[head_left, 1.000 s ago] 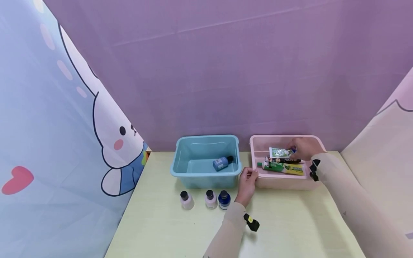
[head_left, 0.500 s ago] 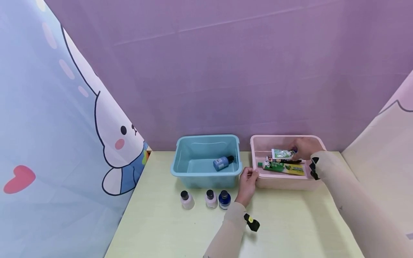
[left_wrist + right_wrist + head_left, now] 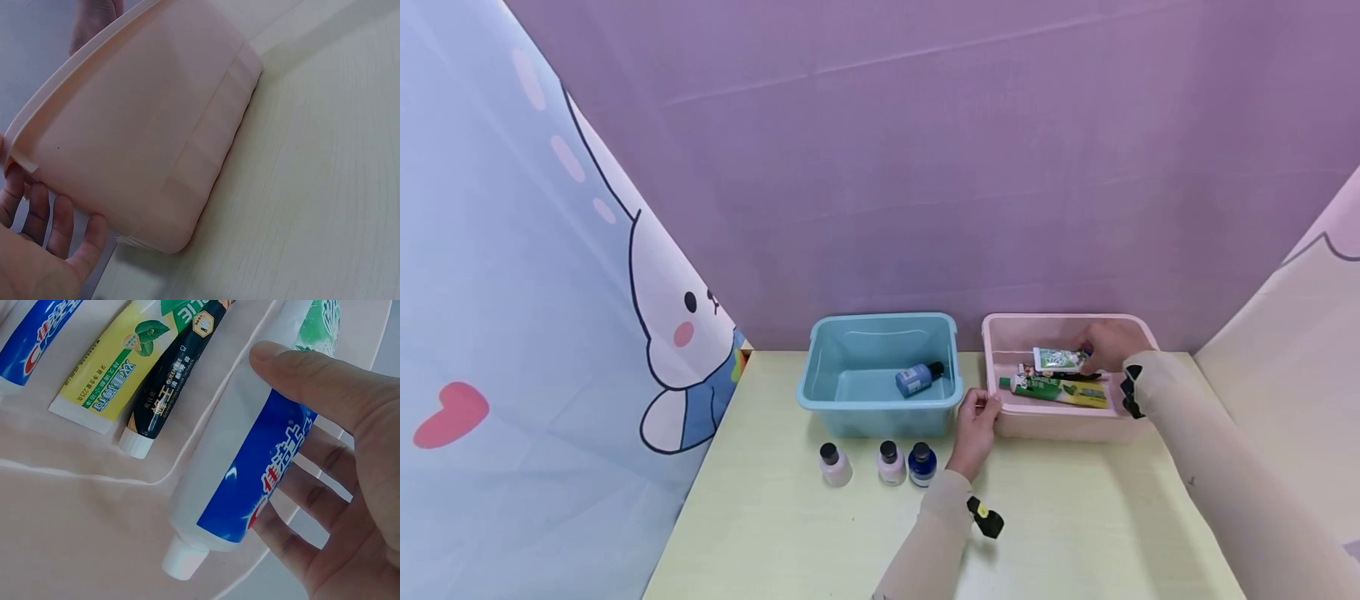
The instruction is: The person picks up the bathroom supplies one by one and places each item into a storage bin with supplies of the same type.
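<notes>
My left hand [image 3: 973, 433] holds the near left corner of the pink bin [image 3: 1060, 427]. In the left wrist view its fingers [image 3: 61, 225] curl under the bin's rim. Inside the bin, my right hand [image 3: 1114, 347] grips a white, blue and green toothpaste tube [image 3: 250, 475], thumb on one face and fingers behind. The tube's white cap points toward the lower left of the right wrist view. Beside it in the bin lie a green and yellow toothpaste tube [image 3: 103, 372], a black toothpaste tube [image 3: 169, 378] and another blue and white tube [image 3: 39, 340].
A teal bin [image 3: 880, 421] stands left of the pink one, with a blue black-capped bottle [image 3: 914, 380] lying inside. In front stand two pale pink bottles [image 3: 836, 469] and a dark blue bottle [image 3: 922, 467] on the table [image 3: 775, 533]. A purple cloth [image 3: 925, 167] hangs behind.
My right hand and the toothpaste tube have shifted slightly right and a little nearer over the last second. The left hand has stayed at the bin's corner.
</notes>
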`<state>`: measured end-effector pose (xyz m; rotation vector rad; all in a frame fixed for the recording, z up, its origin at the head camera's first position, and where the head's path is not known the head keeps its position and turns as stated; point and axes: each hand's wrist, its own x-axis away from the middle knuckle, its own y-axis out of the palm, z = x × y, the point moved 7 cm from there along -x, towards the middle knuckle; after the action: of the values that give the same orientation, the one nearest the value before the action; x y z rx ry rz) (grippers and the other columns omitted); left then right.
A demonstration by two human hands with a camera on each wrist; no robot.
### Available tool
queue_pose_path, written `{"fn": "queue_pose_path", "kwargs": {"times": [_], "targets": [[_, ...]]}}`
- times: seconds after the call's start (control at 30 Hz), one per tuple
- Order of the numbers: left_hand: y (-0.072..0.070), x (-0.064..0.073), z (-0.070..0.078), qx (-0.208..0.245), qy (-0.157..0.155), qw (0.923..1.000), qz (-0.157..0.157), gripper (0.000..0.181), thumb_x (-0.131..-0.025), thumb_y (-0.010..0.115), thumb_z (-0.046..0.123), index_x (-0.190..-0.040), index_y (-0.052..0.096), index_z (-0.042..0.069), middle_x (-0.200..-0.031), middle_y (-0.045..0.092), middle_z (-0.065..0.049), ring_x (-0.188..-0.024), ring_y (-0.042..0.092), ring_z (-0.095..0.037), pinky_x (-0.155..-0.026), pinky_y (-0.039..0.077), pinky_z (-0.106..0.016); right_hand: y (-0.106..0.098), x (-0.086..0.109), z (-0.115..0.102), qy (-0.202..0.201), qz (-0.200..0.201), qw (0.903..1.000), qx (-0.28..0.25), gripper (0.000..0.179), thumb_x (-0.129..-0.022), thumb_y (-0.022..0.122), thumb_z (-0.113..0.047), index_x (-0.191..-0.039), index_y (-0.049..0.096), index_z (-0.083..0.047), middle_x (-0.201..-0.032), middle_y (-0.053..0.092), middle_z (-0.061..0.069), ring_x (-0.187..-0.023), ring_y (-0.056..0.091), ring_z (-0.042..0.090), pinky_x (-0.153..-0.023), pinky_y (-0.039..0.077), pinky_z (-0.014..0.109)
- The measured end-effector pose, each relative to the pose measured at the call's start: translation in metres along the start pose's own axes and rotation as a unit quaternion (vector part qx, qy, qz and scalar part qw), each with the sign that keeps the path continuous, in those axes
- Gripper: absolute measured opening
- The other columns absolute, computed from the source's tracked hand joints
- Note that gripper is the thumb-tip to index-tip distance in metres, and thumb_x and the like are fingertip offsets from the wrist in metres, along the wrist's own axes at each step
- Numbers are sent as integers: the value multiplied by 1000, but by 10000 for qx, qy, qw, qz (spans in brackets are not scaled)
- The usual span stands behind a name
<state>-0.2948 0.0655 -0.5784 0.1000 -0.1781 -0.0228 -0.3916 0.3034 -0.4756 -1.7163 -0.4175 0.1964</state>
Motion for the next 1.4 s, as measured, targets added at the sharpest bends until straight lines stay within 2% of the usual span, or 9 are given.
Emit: {"fn": "queue_pose_path", "kwargs": {"times": [0.13, 0.23, 0.4, 0.57, 0.73, 0.93, 1.17, 1.3, 1.4], "targets": [[0, 0, 0, 3, 21, 10000, -56, 18, -105, 57, 37, -104, 58, 19, -103, 56, 4, -95, 53, -13, -90, 51, -40, -4, -1, 1, -15, 190, 9997, -118, 7, -81, 81, -13, -85, 77, -17, -88, 74, 0, -81, 65, 20, -76, 54, 46], [0, -1, 1, 1, 25, 10000, -65, 16, -106, 56, 34, -104, 58, 19, -102, 56, 4, -95, 53, -13, -90, 50, -40, -7, -1, 2, 55, 309, 9993, -183, 6, -84, 74, -11, -81, 72, -15, -82, 70, -2, -77, 60, 19, -72, 50, 42], [1, -1, 0, -34, 4, 10000, -11, 14, -106, 56, 32, -103, 58, 19, -103, 56, 4, -96, 54, -13, -89, 50, -38, -5, -2, 5, 238, 188, 9992, -271, 5, -86, 74, -12, -83, 71, -16, -80, 67, -3, -76, 57, 20, -71, 46, 39], [2, -1, -1, -30, -19, 10000, 22, 13, -106, 56, 32, -103, 58, 19, -103, 56, 4, -96, 53, -15, -91, 51, -40, -4, 1, 7, 389, 88, 9979, -514, 9, -88, 74, -11, -83, 72, -18, -81, 66, -3, -80, 56, 22, -77, 47, 44], [3, -1, 0, -2, -13, 10000, 24, 11, -106, 56, 29, -103, 58, 18, -103, 56, 3, -96, 53, -15, -94, 51, -44, -8, 5, 2, 403, 129, 9977, -534, 7, -90, 73, -13, -84, 72, -16, -84, 68, -1, -82, 58, 23, -81, 48, 47], [3, -2, 1, 13, 43, 10000, 57, 11, -106, 56, 28, -103, 58, 18, -102, 56, 4, -95, 53, -15, -94, 51, -46, -10, 8, -4, 326, 272, 9966, -709, 7, -93, 71, -17, -88, 74, -12, -86, 67, 1, -84, 58, 24, -83, 47, 47], [3, -4, -1, -9, 26, 10000, 95, 12, -106, 56, 31, -104, 59, 19, -103, 56, 4, -95, 53, -15, -96, 51, -49, -10, 14, -14, 242, 464, 9933, -1029, 7, -94, 70, -15, -92, 77, -15, -88, 73, 0, -80, 59, 20, -79, 48, 43], [3, -3, -1, -16, 18, 9999, 108, 13, -106, 56, 32, -105, 59, 19, -104, 56, 4, -96, 53, -15, -97, 51, -50, -11, 19, -20, 281, 676, 9908, -1139, 7, -94, 71, -17, -94, 78, -15, -88, 73, 0, -80, 59, 19, -77, 47, 38], [3, -2, -2, -59, 12, 9999, 145, 16, -106, 56, 35, -105, 59, 19, -103, 57, 4, -95, 53, -14, -95, 51, -48, -12, 24, -23, 315, 923, 9900, -1017, 7, -93, 73, -19, -94, 78, -15, -88, 74, -1, -79, 61, 19, -77, 48, 38]]}}
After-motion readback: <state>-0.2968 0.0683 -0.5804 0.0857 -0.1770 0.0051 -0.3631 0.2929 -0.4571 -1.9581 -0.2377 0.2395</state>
